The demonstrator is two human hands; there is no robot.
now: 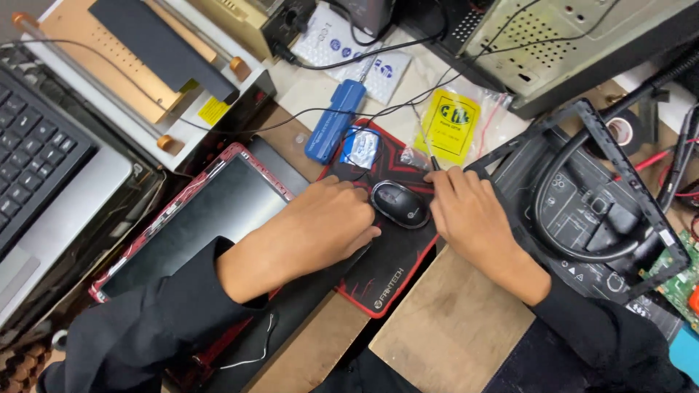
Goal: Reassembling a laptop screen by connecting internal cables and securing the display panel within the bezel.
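A black computer mouse [400,204] rests on a black and red mouse pad [386,273] in the middle of the view. My left hand [320,229] lies on the pad just left of the mouse, its fingers curled and touching the mouse's left side. Just right of the mouse is my right hand [473,218], palm down with fingers together, and a thin black probe or cable end sticks out past the fingertips. Whether either hand grips anything is hidden by the fingers. Both arms wear black sleeves.
A tablet with a red-edged frame [211,211] lies left of the pad. A laptop keyboard [36,153] is at far left. A blue box [333,120], a yellow bag [448,124], a metal case [568,44] and an open black housing [597,211] crowd the back and right.
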